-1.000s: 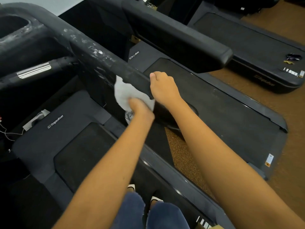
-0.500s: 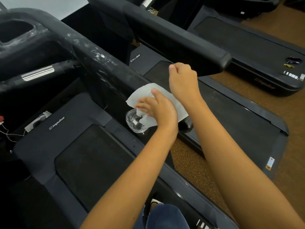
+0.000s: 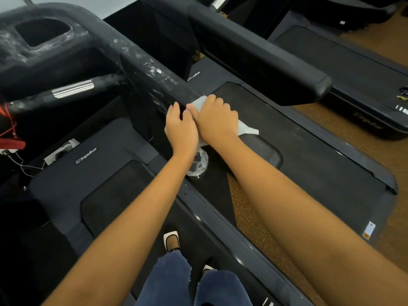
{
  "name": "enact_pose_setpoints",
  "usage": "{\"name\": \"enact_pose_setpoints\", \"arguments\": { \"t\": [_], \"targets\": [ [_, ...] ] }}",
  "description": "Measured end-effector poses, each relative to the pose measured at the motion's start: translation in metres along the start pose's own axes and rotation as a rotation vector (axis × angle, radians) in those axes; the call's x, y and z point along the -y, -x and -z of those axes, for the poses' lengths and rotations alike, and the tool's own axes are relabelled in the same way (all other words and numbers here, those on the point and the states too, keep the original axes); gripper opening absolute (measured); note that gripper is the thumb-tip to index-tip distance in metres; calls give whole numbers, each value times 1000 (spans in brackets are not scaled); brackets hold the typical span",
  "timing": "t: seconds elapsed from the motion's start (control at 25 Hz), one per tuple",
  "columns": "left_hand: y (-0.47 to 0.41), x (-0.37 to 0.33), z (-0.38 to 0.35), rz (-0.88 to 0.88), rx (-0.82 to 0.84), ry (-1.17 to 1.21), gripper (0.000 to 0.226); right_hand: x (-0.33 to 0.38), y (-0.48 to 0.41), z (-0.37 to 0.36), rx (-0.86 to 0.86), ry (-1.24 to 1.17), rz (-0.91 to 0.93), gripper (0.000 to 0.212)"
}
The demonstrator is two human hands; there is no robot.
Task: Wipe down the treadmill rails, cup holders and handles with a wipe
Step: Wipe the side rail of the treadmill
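Observation:
The black right rail of the treadmill carries white smears and runs down from the console. At its near end my right hand curls over a white wipe and presses it onto the rail. My left hand sits just left of it, fingers straight, touching the rail's side beside the wipe's edge. The cup holder lies at the top left, streaked white. A handle with a silver grip sensor runs below the cup holder.
A crumpled clear plastic thing shows under my left wrist. A neighbouring treadmill's rail hangs close on the right, above its belt. A red cord hangs at far left. My feet stand on the belt below.
My right hand came down from the air onto the wipe at the rail's end. My left hand let go of the wipe and moved left to the rail's side.

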State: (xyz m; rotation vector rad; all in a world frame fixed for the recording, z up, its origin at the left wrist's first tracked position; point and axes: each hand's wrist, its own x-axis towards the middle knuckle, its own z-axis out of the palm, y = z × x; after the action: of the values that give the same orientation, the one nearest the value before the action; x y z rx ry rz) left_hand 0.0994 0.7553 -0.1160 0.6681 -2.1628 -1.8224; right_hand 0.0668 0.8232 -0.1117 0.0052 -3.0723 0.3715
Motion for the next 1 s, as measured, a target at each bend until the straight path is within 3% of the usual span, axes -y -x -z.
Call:
{"name": "enact_pose_setpoints", "arguments": {
  "t": [0.24,0.36,0.52,0.68,0.8,0.88,1.0],
  "targets": [
    [-48,10,18,-234,37,-221,47,-25,38,-5,-166,227,-55,63],
    [-72,8,30,-331,12,-277,44,10,-1,-6,-93,175,-123,71],
    [-111,2,43,-482,34,-351,45,54,-49,-18,-32,57,-10,73],
    [-135,-8,51,-564,93,-416,48,10,-13,-2,-65,109,-8,63],
    [-148,-9,56,-579,99,-396,47,-6,19,-2,-86,209,-136,64],
    [-153,-9,57,-586,130,-419,46,24,-5,-7,-90,212,-226,66],
    [-167,-12,58,-631,185,-495,43,84,-62,-22,-53,124,-141,66]
  ]
}}
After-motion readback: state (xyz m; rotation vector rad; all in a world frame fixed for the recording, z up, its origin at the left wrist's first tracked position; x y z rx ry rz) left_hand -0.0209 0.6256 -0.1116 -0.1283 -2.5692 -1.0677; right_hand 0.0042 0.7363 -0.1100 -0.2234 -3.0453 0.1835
